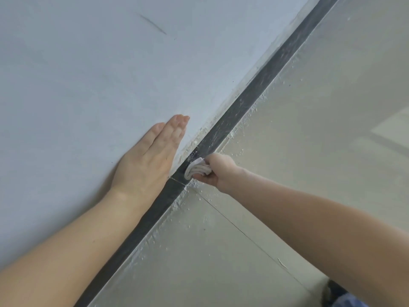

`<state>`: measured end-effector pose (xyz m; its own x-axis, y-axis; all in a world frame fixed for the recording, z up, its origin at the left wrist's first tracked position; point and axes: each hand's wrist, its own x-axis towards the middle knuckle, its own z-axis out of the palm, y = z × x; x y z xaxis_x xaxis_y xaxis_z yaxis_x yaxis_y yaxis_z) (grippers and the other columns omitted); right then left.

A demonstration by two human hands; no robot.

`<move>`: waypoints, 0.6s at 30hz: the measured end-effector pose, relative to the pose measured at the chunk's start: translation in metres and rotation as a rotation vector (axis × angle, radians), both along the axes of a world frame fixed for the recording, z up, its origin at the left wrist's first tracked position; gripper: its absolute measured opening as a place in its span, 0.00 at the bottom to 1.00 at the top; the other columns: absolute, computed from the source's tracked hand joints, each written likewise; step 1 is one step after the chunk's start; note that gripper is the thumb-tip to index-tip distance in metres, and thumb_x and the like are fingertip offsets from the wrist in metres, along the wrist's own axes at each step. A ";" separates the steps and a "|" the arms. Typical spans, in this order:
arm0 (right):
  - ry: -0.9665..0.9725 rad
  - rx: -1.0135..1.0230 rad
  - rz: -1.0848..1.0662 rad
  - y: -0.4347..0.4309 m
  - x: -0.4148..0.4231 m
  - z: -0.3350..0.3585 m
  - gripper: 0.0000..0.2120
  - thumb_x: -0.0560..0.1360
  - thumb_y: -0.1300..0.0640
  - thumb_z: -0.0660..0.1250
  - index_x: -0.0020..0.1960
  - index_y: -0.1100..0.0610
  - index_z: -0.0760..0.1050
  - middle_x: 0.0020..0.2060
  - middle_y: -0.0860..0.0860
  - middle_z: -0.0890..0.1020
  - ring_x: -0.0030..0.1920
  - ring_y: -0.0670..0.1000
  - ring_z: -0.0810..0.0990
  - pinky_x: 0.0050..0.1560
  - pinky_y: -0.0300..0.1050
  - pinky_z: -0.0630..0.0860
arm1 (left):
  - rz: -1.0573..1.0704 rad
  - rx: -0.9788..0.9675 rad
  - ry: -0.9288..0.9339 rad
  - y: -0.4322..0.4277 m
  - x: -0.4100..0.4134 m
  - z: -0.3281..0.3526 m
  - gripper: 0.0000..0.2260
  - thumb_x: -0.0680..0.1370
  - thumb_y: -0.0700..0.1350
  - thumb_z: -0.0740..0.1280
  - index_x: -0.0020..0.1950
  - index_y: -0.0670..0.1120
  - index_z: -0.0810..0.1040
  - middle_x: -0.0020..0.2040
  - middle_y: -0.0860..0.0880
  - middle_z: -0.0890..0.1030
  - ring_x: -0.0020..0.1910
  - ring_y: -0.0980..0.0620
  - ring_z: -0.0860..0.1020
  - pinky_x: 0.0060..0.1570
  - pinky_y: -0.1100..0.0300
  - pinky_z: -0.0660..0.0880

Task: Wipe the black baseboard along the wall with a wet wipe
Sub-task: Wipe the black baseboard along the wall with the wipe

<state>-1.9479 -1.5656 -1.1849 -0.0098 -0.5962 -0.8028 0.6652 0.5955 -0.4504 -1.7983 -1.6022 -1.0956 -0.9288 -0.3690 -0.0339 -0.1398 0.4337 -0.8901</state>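
Observation:
The black baseboard [261,94] runs diagonally from the lower left to the upper right, between the pale wall and the floor. Its far stretch looks dusty and streaked with white specks. My right hand [218,170] grips a folded white wet wipe [197,169] and holds it against the baseboard near the middle of the view. My left hand [152,151] lies flat on the wall just above the baseboard, fingers straight and together.
The grey-white wall [88,74] fills the upper left and bears a dark scuff mark [152,24]. Light floor tiles [309,107] with a thin joint line [239,229] fill the right. White plaster specks line the floor edge. Dark fabric [336,291] shows at the bottom right.

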 end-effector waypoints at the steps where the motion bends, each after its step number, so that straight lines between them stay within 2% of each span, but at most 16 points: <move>1: -0.017 -0.015 -0.079 0.001 -0.011 0.003 0.09 0.76 0.70 0.60 0.38 0.64 0.71 0.37 0.58 0.77 0.36 0.52 0.77 0.54 0.49 0.80 | 0.041 -0.023 -0.022 0.001 -0.003 -0.001 0.33 0.81 0.52 0.50 0.75 0.34 0.38 0.76 0.39 0.36 0.75 0.43 0.39 0.70 0.47 0.34; 3: -0.032 0.003 -0.269 0.003 -0.028 0.006 0.07 0.77 0.68 0.59 0.41 0.64 0.71 0.40 0.59 0.77 0.34 0.53 0.78 0.46 0.47 0.81 | 0.088 0.016 -0.033 0.002 -0.001 0.000 0.33 0.81 0.52 0.51 0.75 0.34 0.37 0.75 0.39 0.35 0.75 0.43 0.39 0.70 0.48 0.34; 5: 0.014 0.045 -0.272 0.009 -0.035 0.006 0.06 0.77 0.65 0.58 0.45 0.63 0.72 0.40 0.59 0.78 0.32 0.53 0.78 0.37 0.44 0.80 | 0.137 0.021 -0.077 0.004 -0.005 0.005 0.34 0.81 0.52 0.52 0.75 0.35 0.37 0.75 0.39 0.35 0.75 0.43 0.38 0.70 0.48 0.34; 6: 0.027 0.070 -0.190 0.015 -0.032 0.007 0.06 0.78 0.64 0.57 0.46 0.63 0.72 0.37 0.59 0.78 0.31 0.53 0.78 0.36 0.44 0.79 | 0.146 0.022 -0.083 0.004 -0.007 0.007 0.34 0.81 0.52 0.52 0.75 0.35 0.38 0.75 0.39 0.35 0.75 0.43 0.38 0.70 0.48 0.34; 8: -0.014 0.068 0.050 0.026 -0.014 0.010 0.09 0.79 0.65 0.56 0.43 0.64 0.73 0.34 0.58 0.77 0.32 0.53 0.77 0.42 0.46 0.78 | 0.177 0.020 -0.074 0.004 -0.007 0.006 0.34 0.81 0.53 0.53 0.76 0.35 0.39 0.76 0.40 0.37 0.76 0.45 0.40 0.71 0.49 0.35; 10: -0.049 -0.014 0.319 0.032 0.016 0.013 0.10 0.78 0.68 0.57 0.40 0.63 0.72 0.36 0.55 0.76 0.36 0.52 0.75 0.52 0.47 0.76 | 0.155 0.014 -0.081 0.004 -0.007 0.005 0.34 0.80 0.53 0.53 0.76 0.36 0.41 0.77 0.41 0.39 0.76 0.46 0.43 0.71 0.50 0.37; 11: -0.072 -0.037 0.366 0.031 0.029 0.013 0.09 0.78 0.68 0.57 0.42 0.62 0.73 0.38 0.54 0.75 0.37 0.51 0.74 0.52 0.46 0.76 | 0.137 0.006 -0.083 0.003 -0.007 0.005 0.34 0.80 0.53 0.54 0.76 0.36 0.41 0.77 0.41 0.40 0.76 0.47 0.43 0.72 0.50 0.37; 13: -0.120 -0.028 0.262 0.022 0.043 0.012 0.07 0.78 0.66 0.57 0.52 0.61 0.72 0.42 0.55 0.75 0.38 0.50 0.77 0.47 0.43 0.80 | 0.119 -0.024 -0.085 0.004 -0.007 0.004 0.34 0.81 0.53 0.54 0.76 0.37 0.41 0.77 0.42 0.40 0.76 0.47 0.43 0.72 0.50 0.38; 15: -0.112 -0.005 0.135 0.008 0.033 0.014 0.14 0.79 0.65 0.55 0.63 0.62 0.70 0.45 0.55 0.75 0.38 0.50 0.77 0.38 0.40 0.81 | 0.105 -0.025 -0.086 0.004 -0.006 0.002 0.34 0.81 0.53 0.54 0.76 0.37 0.41 0.77 0.41 0.40 0.76 0.47 0.43 0.72 0.50 0.38; 18: -0.059 -0.013 0.041 -0.005 0.003 0.015 0.18 0.79 0.65 0.55 0.68 0.64 0.66 0.46 0.56 0.74 0.37 0.50 0.76 0.30 0.37 0.79 | 0.086 -0.006 -0.055 0.003 -0.008 0.002 0.34 0.80 0.53 0.55 0.77 0.37 0.43 0.77 0.42 0.42 0.76 0.48 0.44 0.72 0.51 0.40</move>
